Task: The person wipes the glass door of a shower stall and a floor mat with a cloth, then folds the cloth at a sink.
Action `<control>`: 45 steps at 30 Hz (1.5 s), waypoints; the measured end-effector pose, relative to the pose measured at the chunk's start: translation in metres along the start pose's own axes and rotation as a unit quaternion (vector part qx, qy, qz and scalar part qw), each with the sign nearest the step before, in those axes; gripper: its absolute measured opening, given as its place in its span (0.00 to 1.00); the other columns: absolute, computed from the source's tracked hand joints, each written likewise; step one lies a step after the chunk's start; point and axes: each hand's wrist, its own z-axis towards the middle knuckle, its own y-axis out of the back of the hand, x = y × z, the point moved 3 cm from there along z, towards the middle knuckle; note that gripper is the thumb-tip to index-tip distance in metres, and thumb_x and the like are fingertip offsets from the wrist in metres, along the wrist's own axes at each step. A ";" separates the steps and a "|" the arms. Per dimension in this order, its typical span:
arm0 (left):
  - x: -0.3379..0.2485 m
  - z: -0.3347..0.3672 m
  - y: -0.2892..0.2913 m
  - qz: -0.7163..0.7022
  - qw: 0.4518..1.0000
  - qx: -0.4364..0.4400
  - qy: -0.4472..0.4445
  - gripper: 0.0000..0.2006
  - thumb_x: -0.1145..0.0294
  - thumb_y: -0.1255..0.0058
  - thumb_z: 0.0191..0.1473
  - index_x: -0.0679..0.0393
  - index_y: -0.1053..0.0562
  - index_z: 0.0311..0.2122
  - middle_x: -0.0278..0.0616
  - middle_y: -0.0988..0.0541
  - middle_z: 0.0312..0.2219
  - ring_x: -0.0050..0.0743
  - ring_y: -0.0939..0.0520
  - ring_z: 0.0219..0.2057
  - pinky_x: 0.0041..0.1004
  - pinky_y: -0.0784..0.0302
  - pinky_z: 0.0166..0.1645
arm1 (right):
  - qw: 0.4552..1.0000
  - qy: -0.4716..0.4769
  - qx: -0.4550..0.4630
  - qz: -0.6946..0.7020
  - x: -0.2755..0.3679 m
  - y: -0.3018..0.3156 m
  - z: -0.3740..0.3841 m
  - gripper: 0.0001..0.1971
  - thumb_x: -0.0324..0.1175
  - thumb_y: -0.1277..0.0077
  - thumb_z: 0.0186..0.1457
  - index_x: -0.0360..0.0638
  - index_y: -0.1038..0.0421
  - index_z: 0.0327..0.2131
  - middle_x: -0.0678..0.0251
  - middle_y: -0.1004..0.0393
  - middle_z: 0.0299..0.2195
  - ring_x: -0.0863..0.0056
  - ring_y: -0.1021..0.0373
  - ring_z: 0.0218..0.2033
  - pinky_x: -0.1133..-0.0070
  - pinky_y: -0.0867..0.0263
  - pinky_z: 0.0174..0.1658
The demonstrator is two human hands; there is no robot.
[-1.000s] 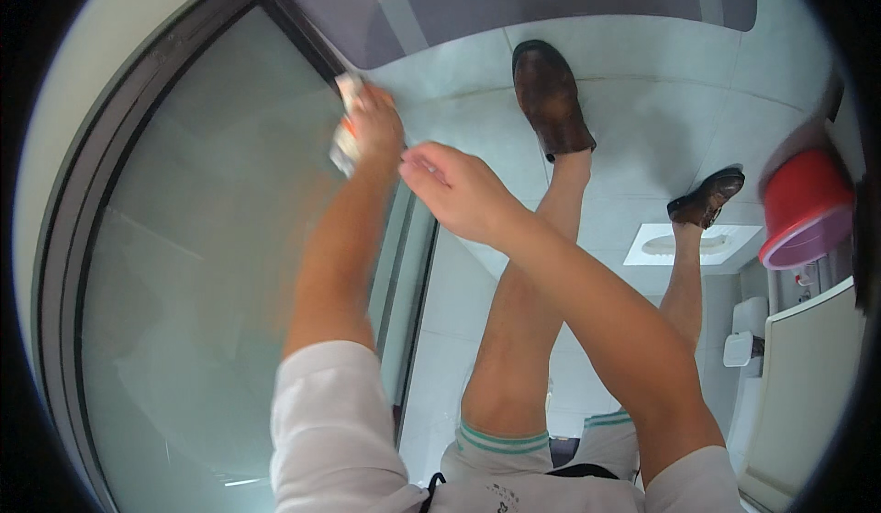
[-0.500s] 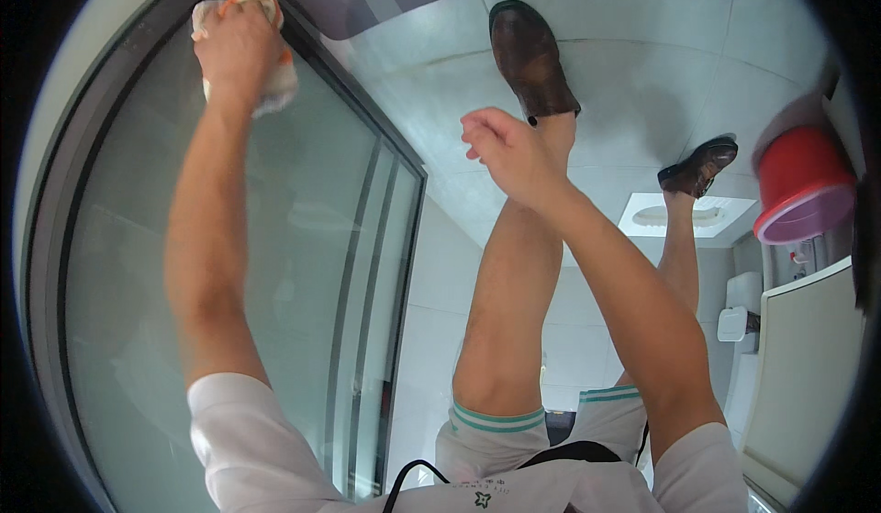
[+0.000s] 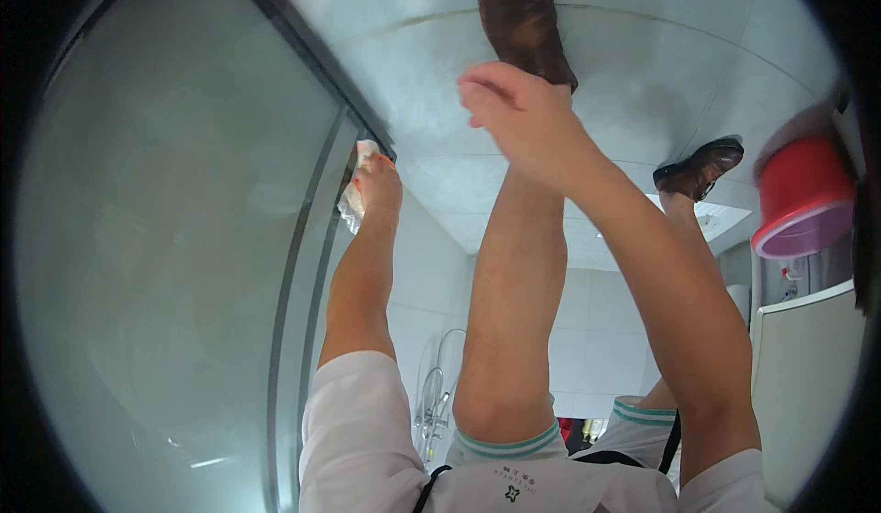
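My left hand [image 3: 379,185] is closed around a white and orange cloth [image 3: 350,206]. It presses the cloth to the dark frame [image 3: 317,66] of a frosted glass door [image 3: 165,238], close to the frame's corner. Part of the cloth sticks out past my fingers onto the edge of the glass. In front of my leg hangs my right hand [image 3: 523,114], its fingers curled in with nothing seen in them; it is slightly blurred and touches neither door nor cloth.
Brown shoes [image 3: 521,17] stand on the pale tiled floor [image 3: 642,63]. At the right are a red bucket [image 3: 800,183] and a cream cabinet panel [image 3: 808,357]. A white squat toilet [image 3: 725,219] sits partly behind my leg. Shower fittings [image 3: 431,403] show beyond the door.
My left hand has moved the cloth from the frame's far upper left down and right to its corner. My view has shifted; my right hand stays raised, fingers curled.
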 end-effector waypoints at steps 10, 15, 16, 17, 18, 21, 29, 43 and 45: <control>0.181 -0.083 0.268 -0.131 0.970 -0.171 0.110 0.29 0.63 0.41 0.38 0.56 0.31 0.51 0.43 0.34 0.54 0.43 0.31 0.55 0.49 0.30 0.52 | 0.998 -0.033 -0.015 0.051 -0.022 0.019 -0.068 0.14 0.36 0.53 0.59 0.35 0.30 0.43 0.68 0.28 0.28 0.81 0.33 0.31 0.81 0.35 0.37; 0.347 -0.083 0.398 -0.041 0.884 -0.358 0.297 0.19 0.62 0.46 0.49 0.53 0.29 0.47 0.40 0.30 0.52 0.40 0.26 0.50 0.43 0.24 0.43 | 0.996 0.022 0.019 0.090 0.037 -0.002 -0.064 0.14 0.33 0.53 0.59 0.35 0.31 0.45 0.64 0.25 0.34 0.79 0.30 0.36 0.81 0.34 0.40; 0.345 -0.069 0.400 0.030 0.907 -0.318 0.275 0.18 0.61 0.49 0.51 0.53 0.30 0.48 0.39 0.31 0.52 0.40 0.26 0.50 0.44 0.25 0.42 | 0.996 0.040 0.018 0.076 0.050 -0.004 -0.061 0.15 0.34 0.52 0.59 0.35 0.31 0.46 0.61 0.24 0.36 0.76 0.29 0.37 0.80 0.34 0.40; 0.335 -0.047 0.390 0.099 0.923 -0.276 0.251 0.18 0.61 0.52 0.53 0.53 0.30 0.49 0.39 0.31 0.52 0.41 0.27 0.51 0.46 0.25 0.42 | 0.996 0.044 0.015 0.074 0.060 -0.010 -0.058 0.15 0.34 0.52 0.59 0.35 0.31 0.46 0.61 0.24 0.36 0.76 0.29 0.37 0.80 0.34 0.40; 0.333 -0.026 0.374 0.106 0.931 -0.252 0.242 0.18 0.63 0.52 0.53 0.52 0.30 0.50 0.40 0.31 0.52 0.41 0.27 0.51 0.47 0.26 0.41 | 0.996 0.047 0.027 0.075 0.071 -0.021 -0.055 0.15 0.35 0.52 0.59 0.36 0.31 0.45 0.60 0.24 0.36 0.75 0.29 0.37 0.79 0.33 0.40; 0.296 0.013 0.336 0.085 0.944 -0.229 0.222 0.21 0.65 0.52 0.53 0.55 0.30 0.53 0.41 0.28 0.50 0.40 0.27 0.50 0.50 0.30 0.45 | 0.994 0.089 0.053 0.038 0.106 -0.030 -0.049 0.15 0.36 0.52 0.58 0.36 0.30 0.45 0.59 0.24 0.36 0.73 0.28 0.37 0.78 0.33 0.41; 0.130 -0.116 0.199 -0.667 0.738 0.032 0.096 0.24 0.59 0.47 0.51 0.56 0.29 0.53 0.48 0.21 0.43 0.42 0.22 0.46 0.38 0.30 0.53 | 0.976 0.094 0.014 -0.198 0.131 -0.049 -0.039 0.22 0.41 0.51 0.59 0.40 0.35 0.54 0.57 0.32 0.51 0.70 0.36 0.53 0.73 0.39 0.54; 0.332 -0.340 0.332 -0.615 0.344 -0.674 0.221 0.24 0.58 0.66 0.64 0.65 0.43 0.59 0.51 0.41 0.59 0.46 0.36 0.58 0.44 0.38 0.59 | 0.772 0.628 -0.092 -0.039 0.393 -0.243 -0.094 0.28 0.24 0.44 0.38 0.51 0.31 0.48 0.57 0.36 0.48 0.54 0.35 0.46 0.62 0.35 0.47; 0.338 -0.345 0.322 -0.624 0.344 -0.657 0.247 0.25 0.58 0.65 0.63 0.65 0.44 0.59 0.51 0.41 0.59 0.46 0.35 0.58 0.43 0.38 0.59 | 0.769 0.599 -0.207 -0.081 0.373 -0.247 -0.060 0.27 0.25 0.45 0.39 0.49 0.32 0.49 0.58 0.35 0.47 0.54 0.34 0.46 0.63 0.36 0.48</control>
